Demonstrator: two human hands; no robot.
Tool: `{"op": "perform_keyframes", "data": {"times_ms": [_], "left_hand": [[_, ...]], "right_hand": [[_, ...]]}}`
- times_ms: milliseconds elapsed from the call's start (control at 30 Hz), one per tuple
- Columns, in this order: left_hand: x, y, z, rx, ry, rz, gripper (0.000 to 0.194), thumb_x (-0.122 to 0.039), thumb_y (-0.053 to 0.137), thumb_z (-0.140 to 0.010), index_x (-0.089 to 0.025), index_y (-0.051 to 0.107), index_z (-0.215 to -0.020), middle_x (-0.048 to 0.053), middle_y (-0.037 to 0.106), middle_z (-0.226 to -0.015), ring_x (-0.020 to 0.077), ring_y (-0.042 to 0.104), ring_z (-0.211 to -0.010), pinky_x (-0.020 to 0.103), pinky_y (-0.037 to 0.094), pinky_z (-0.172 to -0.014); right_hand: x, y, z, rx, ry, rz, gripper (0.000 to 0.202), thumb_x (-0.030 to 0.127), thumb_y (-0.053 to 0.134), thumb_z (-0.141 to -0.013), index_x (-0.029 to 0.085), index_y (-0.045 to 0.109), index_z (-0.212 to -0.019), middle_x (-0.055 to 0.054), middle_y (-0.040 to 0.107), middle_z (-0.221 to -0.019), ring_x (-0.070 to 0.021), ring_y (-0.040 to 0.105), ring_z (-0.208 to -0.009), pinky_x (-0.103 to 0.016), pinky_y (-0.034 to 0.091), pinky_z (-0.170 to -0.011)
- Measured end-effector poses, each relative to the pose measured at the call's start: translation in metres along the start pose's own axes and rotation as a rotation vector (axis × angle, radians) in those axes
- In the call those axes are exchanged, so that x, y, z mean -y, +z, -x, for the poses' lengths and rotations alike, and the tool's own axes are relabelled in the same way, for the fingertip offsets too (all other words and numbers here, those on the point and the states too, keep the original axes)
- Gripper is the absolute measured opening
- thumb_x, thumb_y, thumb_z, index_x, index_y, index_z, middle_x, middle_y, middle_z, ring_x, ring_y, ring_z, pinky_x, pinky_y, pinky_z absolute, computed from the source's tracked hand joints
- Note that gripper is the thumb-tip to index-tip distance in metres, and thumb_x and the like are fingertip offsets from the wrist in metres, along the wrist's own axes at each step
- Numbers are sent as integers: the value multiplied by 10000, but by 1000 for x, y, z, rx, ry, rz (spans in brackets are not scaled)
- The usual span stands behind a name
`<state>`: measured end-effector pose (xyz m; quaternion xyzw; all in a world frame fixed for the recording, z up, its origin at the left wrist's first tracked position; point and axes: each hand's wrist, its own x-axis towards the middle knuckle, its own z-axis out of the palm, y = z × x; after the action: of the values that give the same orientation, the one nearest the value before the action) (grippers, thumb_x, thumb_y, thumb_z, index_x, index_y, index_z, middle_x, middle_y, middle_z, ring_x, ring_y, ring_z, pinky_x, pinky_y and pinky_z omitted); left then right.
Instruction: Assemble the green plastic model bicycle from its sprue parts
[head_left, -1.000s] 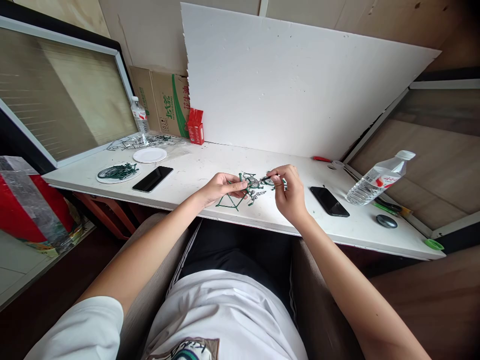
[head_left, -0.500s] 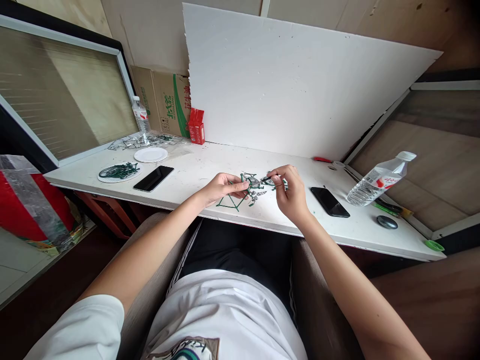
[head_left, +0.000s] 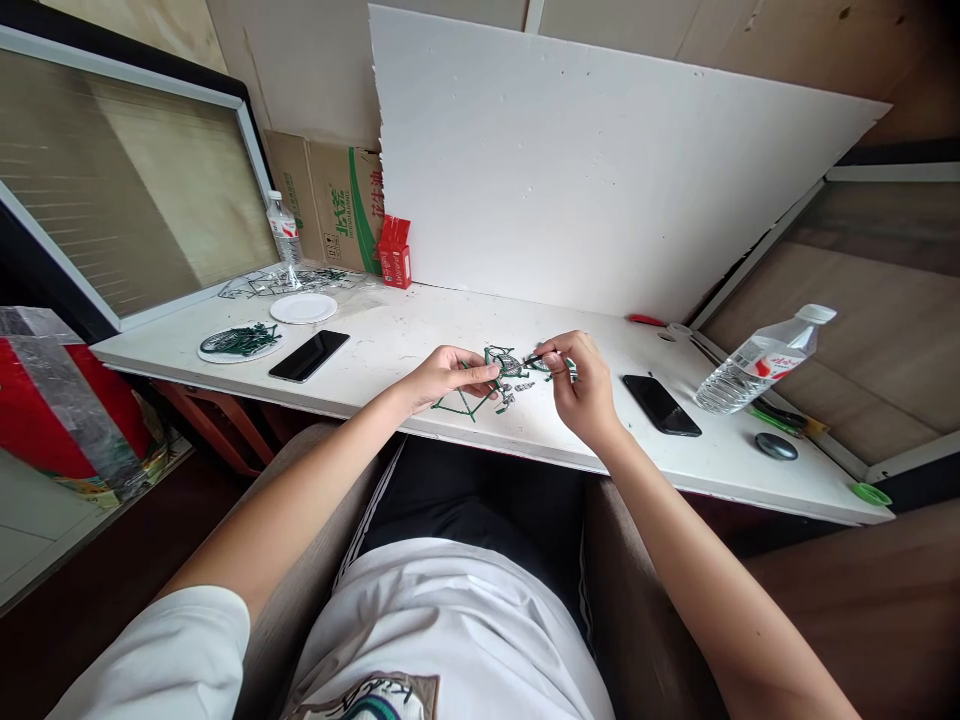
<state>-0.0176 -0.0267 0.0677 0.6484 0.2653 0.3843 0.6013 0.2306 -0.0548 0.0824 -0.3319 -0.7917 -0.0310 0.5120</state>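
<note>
My left hand (head_left: 452, 379) is closed, thumb over fingers, on a thin green frame (head_left: 469, 411) that looks like part of a small model bicycle. Its lower bars stick out below the fingers, and the part inside the grip is hidden. A round spoked piece (head_left: 510, 366) shows just beyond the left fingertips. Opposite it, my right hand (head_left: 583, 385) pinches a slim dark piece (head_left: 533, 358), too small to name, pointing toward the spoked piece. Behind the right fingers, another green part (head_left: 572, 368) is partly covered. Small grey pieces (head_left: 524, 386) lie between the hands.
On the left are a plate of green parts (head_left: 240, 343), a white plate (head_left: 304, 308) and a phone (head_left: 309, 356). A water bottle (head_left: 285, 235) and a red box (head_left: 395, 255) stand behind. At right are another phone (head_left: 661, 404), a large bottle (head_left: 765, 360) and a dark round object (head_left: 776, 446).
The slim dark piece in my right hand has tilted slightly. Both hands keep nearly the same places, and the view has shifted a little.
</note>
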Motion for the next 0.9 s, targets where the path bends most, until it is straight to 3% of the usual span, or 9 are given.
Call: {"op": "perform_keyframes", "data": {"times_ms": [900], "left_hand": [[-1,0,0,-10,-12,0,508,-558,885,-797,-100,810,-1002,148,807,-1009,228,771,-898,358,591,-891]], "right_hand": [[2,1,1,13,7,-23,247,414,480,-1118,279,682,-1072,-78,707,-964,-269,622,-901,-470,515,-822]]}}
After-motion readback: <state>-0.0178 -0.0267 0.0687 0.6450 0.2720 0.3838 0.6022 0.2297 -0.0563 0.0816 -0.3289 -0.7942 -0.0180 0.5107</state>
